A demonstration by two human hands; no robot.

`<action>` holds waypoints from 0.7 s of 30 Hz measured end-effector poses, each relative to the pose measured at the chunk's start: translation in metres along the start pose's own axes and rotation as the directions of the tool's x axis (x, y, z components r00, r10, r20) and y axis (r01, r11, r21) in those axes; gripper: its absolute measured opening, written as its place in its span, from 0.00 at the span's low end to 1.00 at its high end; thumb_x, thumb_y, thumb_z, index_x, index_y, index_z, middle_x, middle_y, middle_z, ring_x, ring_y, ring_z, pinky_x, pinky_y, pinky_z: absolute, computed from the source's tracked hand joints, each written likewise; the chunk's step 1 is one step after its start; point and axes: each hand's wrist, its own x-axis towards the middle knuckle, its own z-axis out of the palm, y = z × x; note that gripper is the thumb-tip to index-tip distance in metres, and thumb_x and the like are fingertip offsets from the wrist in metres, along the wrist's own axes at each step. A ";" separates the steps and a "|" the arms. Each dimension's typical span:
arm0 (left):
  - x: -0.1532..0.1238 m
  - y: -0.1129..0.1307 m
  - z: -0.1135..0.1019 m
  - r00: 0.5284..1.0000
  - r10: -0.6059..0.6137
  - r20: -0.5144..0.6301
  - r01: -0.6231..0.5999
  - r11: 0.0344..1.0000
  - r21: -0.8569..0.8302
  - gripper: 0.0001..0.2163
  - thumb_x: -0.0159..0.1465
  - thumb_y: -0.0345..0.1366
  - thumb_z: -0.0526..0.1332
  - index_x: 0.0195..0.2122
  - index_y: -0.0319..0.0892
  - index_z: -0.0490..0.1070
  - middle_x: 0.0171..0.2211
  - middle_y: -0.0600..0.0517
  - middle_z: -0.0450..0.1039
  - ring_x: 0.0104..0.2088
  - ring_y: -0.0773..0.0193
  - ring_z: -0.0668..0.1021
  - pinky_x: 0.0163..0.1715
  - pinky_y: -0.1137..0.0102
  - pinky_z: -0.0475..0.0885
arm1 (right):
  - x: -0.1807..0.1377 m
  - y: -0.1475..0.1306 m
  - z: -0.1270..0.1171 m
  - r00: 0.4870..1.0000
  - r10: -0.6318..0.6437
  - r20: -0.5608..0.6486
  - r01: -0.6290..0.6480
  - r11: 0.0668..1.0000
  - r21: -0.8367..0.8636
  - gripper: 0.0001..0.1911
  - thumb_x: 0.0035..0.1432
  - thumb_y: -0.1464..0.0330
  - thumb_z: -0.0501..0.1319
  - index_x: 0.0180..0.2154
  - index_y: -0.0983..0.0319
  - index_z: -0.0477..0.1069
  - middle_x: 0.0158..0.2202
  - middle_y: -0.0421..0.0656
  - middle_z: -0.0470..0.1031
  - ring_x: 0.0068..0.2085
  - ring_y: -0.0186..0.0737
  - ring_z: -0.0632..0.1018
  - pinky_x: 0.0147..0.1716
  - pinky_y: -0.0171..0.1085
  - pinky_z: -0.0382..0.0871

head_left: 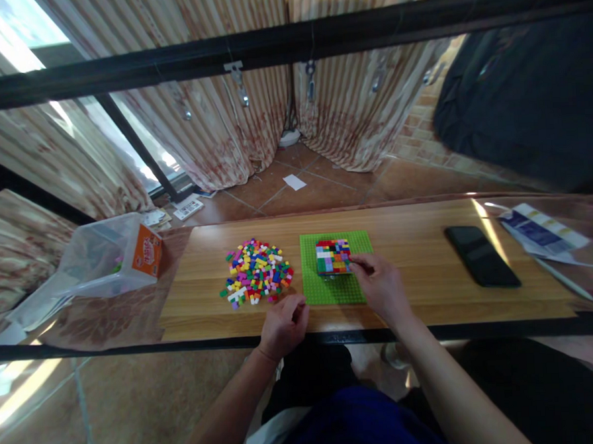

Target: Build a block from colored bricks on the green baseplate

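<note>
A green baseplate (340, 292) lies on the wooden board, bearing a block of many-coloured toy bricks (333, 256). My right hand (376, 277) reaches over the baseplate's right side, its thumb and forefinger pinched at the right edge of the brick block. Whether a small brick sits between those fingertips is hidden. My left hand (284, 323) rests at the board's front edge by the baseplate's lower left corner, fingers curled closed; what they hold, if anything, cannot be seen. Just beyond it spreads a pile of loose small bricks (256, 270) in mixed colours.
The wooden board (417, 242) lies on a table. Toward the right are a black phone (482, 256) and papers (545, 232). A clear plastic tub (104, 252) with an orange label stands at the left. A dark rail (267, 41) crosses above the far side.
</note>
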 end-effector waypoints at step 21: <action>0.001 0.001 0.000 0.998 0.018 0.057 -0.020 0.999 0.043 0.04 0.67 0.30 0.57 0.40 0.41 0.69 0.31 0.50 0.76 0.31 0.64 0.79 0.33 0.70 0.74 | 0.012 0.014 0.023 0.985 -0.165 -0.054 0.154 0.974 -0.165 0.09 0.60 0.67 0.58 0.31 0.59 0.75 0.34 0.45 0.74 0.39 0.44 0.74 0.43 0.44 0.70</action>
